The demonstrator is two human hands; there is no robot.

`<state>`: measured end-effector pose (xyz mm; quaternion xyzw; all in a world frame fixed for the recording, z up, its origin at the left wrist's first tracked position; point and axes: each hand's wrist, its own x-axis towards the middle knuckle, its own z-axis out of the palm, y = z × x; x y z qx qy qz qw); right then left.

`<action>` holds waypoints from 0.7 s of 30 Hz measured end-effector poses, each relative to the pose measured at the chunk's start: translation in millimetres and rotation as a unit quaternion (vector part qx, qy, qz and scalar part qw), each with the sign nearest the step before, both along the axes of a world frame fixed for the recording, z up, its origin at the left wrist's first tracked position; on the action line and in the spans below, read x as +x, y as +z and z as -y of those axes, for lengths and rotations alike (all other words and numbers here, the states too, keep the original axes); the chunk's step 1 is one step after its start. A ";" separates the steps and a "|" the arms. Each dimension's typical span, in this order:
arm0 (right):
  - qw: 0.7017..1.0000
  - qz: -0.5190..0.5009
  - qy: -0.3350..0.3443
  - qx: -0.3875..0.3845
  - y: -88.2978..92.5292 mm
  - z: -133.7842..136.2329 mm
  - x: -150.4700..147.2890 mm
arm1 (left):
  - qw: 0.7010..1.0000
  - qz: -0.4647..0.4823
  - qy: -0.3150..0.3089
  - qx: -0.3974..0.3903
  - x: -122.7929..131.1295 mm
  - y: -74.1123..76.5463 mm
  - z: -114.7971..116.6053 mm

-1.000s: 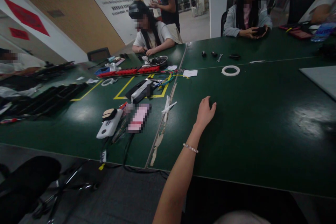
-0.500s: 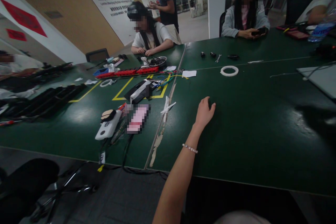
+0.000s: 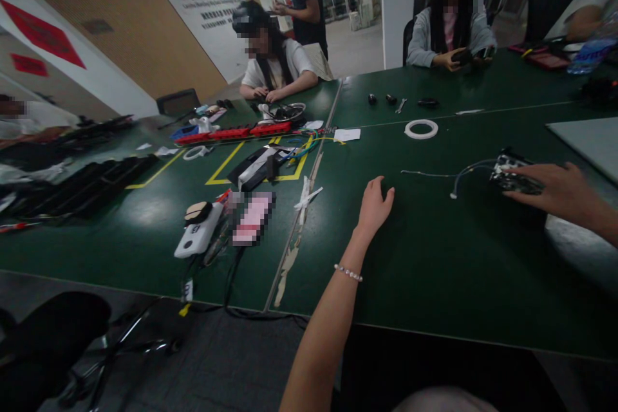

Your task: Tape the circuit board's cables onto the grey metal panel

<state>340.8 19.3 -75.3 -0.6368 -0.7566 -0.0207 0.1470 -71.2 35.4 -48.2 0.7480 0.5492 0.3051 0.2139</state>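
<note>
My left hand (image 3: 375, 206) lies on the green table (image 3: 425, 270) with a beaded bracelet at the wrist. Its thumb stands apart from the fingers, and nothing is in it. At the right, my right hand (image 3: 555, 190) grips a small dark electronic device (image 3: 516, 170) with what looks like exposed circuitry. A thin grey cable (image 3: 466, 175) trails leftward from the device and ends in a small white connector. The device's underside and far edge are hidden by the hand.
A roll of white tape (image 3: 421, 129) lies beyond my hands, with a wrench (image 3: 400, 105) and small black parts behind it. To the left are a phone (image 3: 253, 219), a white power bank (image 3: 199, 232) and red bins (image 3: 232, 133). A grey panel (image 3: 586, 138) sits far right. People are at the far side.
My right hand has come into view from the right, bringing the electronic device and its cable over the table. My left hand has barely moved.
</note>
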 end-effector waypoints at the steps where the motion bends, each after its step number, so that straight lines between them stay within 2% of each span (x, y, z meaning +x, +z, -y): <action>1: 0.999 -0.015 0.031 -0.008 0.9 1.2 -13.6 | 1.000 0.004 0.003 0.003 0.3 0.5 0.2; 8: 0.977 -0.061 0.188 -0.080 5.4 4.4 -89.7 | 0.995 -0.003 0.040 0.086 3.4 2.2 -2.0; 12: 0.967 -0.061 0.228 -0.091 3.1 10.8 -116.4 | 0.992 -0.022 0.007 0.121 5.9 7.4 0.3; 15: 0.970 -0.075 0.219 -0.078 6.4 16.9 -127.6 | 0.989 -0.042 -0.067 0.125 9.3 12.4 4.8; 17: 0.976 -0.083 0.190 -0.063 9.3 17.2 -124.1 | 0.982 -0.068 -0.130 0.123 13.0 14.8 8.9; 19: 0.985 -0.091 0.143 -0.041 10.2 13.7 -105.7 | 0.970 -0.100 -0.187 0.119 17.9 16.1 13.6; 21: 0.993 -0.091 0.077 -0.013 9.3 9.6 -70.2 | 0.958 -0.132 -0.229 0.113 23.6 16.1 18.9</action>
